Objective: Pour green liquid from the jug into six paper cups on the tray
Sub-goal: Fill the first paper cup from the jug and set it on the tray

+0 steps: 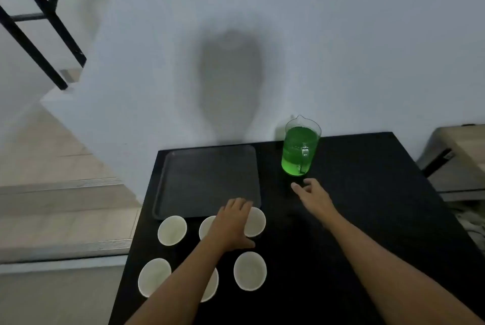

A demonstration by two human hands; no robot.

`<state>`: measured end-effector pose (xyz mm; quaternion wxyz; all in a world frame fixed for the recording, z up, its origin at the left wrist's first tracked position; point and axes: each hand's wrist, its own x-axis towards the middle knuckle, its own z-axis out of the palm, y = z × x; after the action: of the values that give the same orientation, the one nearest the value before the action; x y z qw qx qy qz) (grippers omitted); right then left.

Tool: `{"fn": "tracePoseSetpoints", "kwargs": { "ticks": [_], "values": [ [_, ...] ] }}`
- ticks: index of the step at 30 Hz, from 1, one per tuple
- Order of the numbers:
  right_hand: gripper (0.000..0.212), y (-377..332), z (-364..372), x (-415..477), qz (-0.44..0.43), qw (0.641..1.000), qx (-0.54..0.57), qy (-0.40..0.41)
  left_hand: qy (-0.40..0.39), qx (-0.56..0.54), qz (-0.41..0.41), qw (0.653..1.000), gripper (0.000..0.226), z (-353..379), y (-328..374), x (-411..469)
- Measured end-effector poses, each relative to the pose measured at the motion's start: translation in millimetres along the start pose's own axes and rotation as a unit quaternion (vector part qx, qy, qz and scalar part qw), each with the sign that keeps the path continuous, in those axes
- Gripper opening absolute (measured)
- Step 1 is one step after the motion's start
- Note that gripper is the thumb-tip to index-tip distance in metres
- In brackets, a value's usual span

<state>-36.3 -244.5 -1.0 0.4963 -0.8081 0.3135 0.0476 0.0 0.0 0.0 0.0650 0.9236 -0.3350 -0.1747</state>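
A clear jug [300,150] holding green liquid stands at the back of the black table, right of a dark tray [210,175] with nothing on it. Several white paper cups stand on the table in front of the tray, in two rows. My left hand [232,225] lies over the far row, its fingers and thumb spread around the left side of the right-hand cup [257,222]; whether it touches that cup is unclear. It partly hides the middle cup [206,227]. My right hand [311,193] is open just in front of the jug, not touching it.
The black table [367,206] stands against a white wall. In the near row, one cup [249,271] is beside my left forearm and another [154,277] is at the left edge. Steps and a black railing [39,17] lie left; a wooden piece [462,156] stands right.
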Motion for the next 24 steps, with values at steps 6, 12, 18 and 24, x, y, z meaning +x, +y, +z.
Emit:
{"fn": "tracePoseSetpoints", "kwargs": {
  "ticks": [6, 12, 18, 24],
  "values": [
    [0.064, 5, 1, 9, -0.002, 0.996, 0.063, 0.064, 0.002, 0.027, 0.001, 1.0, 0.104, 12, 2, 6],
    [0.046, -2, -8, 32, -0.05, 0.991, 0.096, 0.076, 0.004, 0.014, -0.016, 1.0, 0.098, 20, 12, 15],
    [0.049, 0, -10, 58, -0.035, 0.994, 0.1, 0.039, 0.008, -0.035, -0.044, 0.998, 0.089, 27, 15, 22],
    [0.026, -6, -5, 71, -0.07, 0.985, 0.159, 0.011, 0.02, -0.073, -0.052, 0.996, 0.088, 31, 15, 22]
  ]
}}
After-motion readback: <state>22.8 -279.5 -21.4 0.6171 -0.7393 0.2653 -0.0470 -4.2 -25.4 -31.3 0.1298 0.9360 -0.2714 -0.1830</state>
